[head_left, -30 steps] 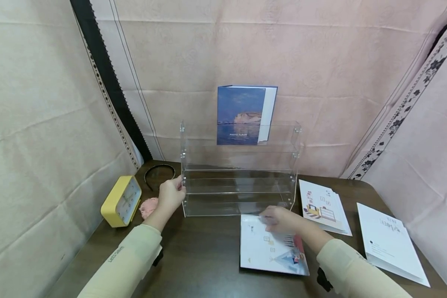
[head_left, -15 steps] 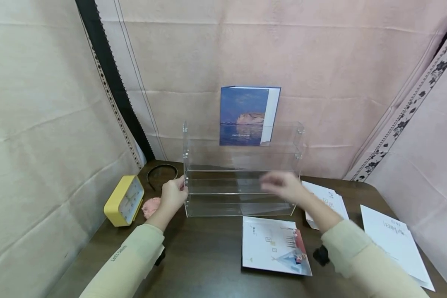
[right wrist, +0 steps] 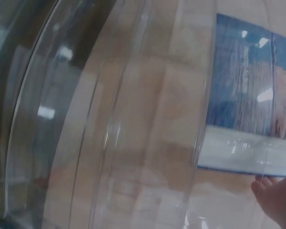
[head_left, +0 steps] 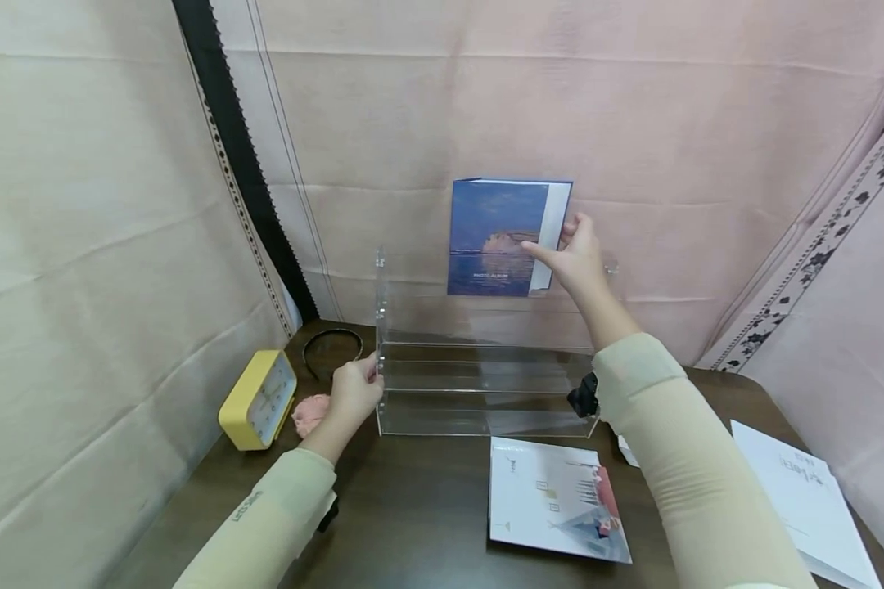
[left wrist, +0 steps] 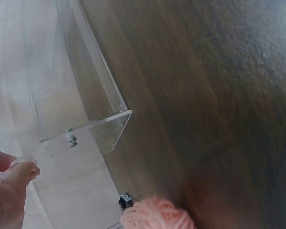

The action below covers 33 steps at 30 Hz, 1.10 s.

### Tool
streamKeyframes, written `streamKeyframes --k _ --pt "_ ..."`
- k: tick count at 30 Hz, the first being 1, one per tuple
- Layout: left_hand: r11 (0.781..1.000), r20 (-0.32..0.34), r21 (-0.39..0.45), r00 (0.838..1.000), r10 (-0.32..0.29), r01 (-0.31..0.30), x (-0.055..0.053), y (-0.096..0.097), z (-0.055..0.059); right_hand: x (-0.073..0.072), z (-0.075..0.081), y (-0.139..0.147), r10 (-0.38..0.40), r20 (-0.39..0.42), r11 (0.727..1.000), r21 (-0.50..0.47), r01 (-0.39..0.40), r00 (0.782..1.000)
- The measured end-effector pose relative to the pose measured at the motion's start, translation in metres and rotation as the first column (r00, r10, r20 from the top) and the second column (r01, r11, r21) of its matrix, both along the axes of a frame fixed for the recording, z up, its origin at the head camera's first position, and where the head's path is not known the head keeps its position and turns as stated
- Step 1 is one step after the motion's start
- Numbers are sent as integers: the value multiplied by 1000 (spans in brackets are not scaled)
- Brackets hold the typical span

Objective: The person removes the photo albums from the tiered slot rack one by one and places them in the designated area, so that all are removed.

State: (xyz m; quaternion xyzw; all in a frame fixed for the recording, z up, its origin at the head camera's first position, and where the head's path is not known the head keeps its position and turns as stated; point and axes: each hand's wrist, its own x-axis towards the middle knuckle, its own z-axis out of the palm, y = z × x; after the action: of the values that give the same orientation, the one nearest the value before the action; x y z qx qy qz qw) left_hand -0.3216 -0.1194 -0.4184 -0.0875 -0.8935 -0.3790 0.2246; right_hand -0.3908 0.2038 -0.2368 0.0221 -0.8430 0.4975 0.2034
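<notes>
A clear acrylic tiered rack (head_left: 442,390) stands on the dark table. My left hand (head_left: 355,390) pinches the edge of its left side panel (left wrist: 93,126) between thumb and fingers. A blue photo album (head_left: 489,217) stands upright on the top tier, its cover showing a cliff by the sea. My right hand (head_left: 580,262) has reached the album's right edge. Its thumb spreads across the front cover while the fingers are at the edge. In the right wrist view, fingertips (right wrist: 260,186) of that hand appear right at the album's white-strip side.
A white illustrated book (head_left: 545,499) lies in front of the rack. Farther right are white booklets (head_left: 803,491), partly behind the right sleeve. A yellow clock (head_left: 258,401), a pink yarn ball (head_left: 310,415) and a black hoop (head_left: 305,348) sit left of the rack. Curtains enclose the table.
My right hand has risen from the white book, past the rack's lower tiers, up to the photo album. The left hand stays on the rack's side; the view has shifted slightly.
</notes>
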Motion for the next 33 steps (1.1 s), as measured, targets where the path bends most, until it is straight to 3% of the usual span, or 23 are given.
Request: streamKeyframes --k 5,9,15,18,24,28,31,33 --pt "1000 7 2 1000 12 -13 0 3 0 -6 5 -2 -31 22 997 69 30 999" --pt "1000 26 27 1000 12 -12 1 4 1 -11 10 1 -16 51 995 100 11 999" --pt "1000 -35 30 999 4 -3 2 6 3 -19 20 5 9 99 1000 13 -11 995" --pt "999 -52 45 999 2 1 4 7 4 -22 27 4 22 76 999 -34 -20 997" --pt "999 -14 48 1000 19 -18 0 14 3 -23 47 5 -4 -47 991 -132 -2 999" --pt "999 -2 32 1000 26 -26 -3 18 3 -17 56 12 5 -129 945 -323 -47 992" --pt "1000 -2 17 1000 20 -20 -4 19 4 -10 65 19 33 -233 865 -481 -144 972" --pt "1000 -16 3 1000 22 -22 -3 20 5 -4 76 22 44 -330 801 -553 -231 943"
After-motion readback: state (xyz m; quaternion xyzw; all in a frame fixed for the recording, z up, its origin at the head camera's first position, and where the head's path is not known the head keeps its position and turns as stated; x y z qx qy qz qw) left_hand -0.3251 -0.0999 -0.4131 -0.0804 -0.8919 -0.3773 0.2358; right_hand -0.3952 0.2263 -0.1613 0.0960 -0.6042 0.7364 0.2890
